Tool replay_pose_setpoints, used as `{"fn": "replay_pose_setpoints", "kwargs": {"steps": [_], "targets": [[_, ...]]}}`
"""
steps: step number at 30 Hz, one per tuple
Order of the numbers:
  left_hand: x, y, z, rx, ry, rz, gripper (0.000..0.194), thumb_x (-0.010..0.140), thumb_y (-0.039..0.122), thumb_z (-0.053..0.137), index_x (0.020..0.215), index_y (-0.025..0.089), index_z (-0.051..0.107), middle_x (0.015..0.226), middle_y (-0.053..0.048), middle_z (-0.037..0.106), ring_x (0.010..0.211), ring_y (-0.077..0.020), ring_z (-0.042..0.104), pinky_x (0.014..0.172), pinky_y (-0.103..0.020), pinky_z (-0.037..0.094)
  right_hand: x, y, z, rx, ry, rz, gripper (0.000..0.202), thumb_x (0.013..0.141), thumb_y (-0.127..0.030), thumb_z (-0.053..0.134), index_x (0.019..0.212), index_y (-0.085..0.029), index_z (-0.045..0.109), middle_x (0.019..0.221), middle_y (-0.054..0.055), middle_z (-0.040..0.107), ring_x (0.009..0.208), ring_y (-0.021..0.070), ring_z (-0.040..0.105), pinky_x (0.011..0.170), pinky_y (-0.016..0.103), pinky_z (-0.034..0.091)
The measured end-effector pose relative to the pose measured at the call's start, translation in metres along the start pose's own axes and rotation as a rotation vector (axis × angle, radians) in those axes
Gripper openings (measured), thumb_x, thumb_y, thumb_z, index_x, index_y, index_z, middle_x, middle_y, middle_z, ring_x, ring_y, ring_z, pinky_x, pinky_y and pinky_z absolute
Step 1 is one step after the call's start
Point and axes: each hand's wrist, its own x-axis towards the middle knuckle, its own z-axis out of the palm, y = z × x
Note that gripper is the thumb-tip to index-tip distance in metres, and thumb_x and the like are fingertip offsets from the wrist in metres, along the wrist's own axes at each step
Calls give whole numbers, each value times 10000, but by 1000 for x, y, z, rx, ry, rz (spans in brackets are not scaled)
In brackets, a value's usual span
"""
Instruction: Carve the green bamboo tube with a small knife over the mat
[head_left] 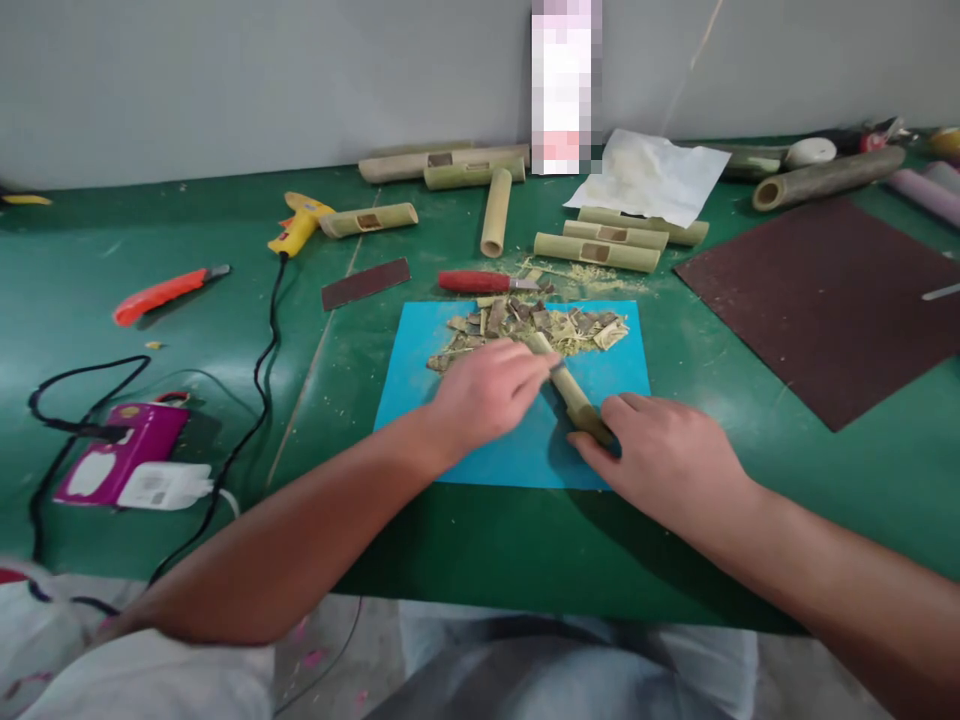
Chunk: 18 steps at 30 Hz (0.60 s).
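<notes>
A short bamboo tube (572, 393) with a cut-away stretch slants over the blue sheet (480, 450), its far end by a heap of bamboo shavings (517, 322). My right hand (667, 440) is wrapped round the tube's near end. Closed fingers of my left hand (491, 390) press against the tube towards its far end. A small dark edge shows at those fingertips; what it belongs to is hidden. Just beyond the heap lies a red-handled knife (476, 281), its blade pointing right.
Several cut bamboo tubes (596, 252) lie at the back, some beside a white paper (649, 175). To the left are a yellow glue gun (298, 225), an orange cutter (169, 293) and a purple power strip (139, 450) with cables. A brown sheet (825, 310) lies right.
</notes>
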Motion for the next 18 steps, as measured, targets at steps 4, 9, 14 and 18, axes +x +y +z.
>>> {"fn": "replay_pose_setpoints", "kwargs": {"steps": [4,9,14,18], "targets": [[-2,4,0,-6,-32,31,334,1052,256,414,1171,114,692,829,-74,714,769,-177,638,676,-294,512,-1,1,2,4,28,-8,293,870,-411,637,679,-190,609,603,34,629,524,158,529,535,310,173],[-3,2,-2,-9,-46,24,325,1049,255,422,1176,134,696,833,-69,710,787,-174,647,692,-284,522,0,1,1,23,14,-11,307,889,-406,602,674,-187,604,609,35,627,522,145,515,541,304,176],[-1,-1,-2,46,5,-42,335,1052,273,417,1162,133,700,799,-66,704,761,-171,641,683,-288,519,1,1,0,55,-18,2,305,900,-408,580,690,-188,605,626,37,627,536,147,515,547,306,180],[-3,12,-2,-84,-128,86,360,1063,271,375,1153,151,703,829,-69,715,758,-165,647,659,-273,519,0,2,2,78,-30,2,268,902,-383,592,723,-185,621,664,41,652,553,150,524,555,309,192]]}}
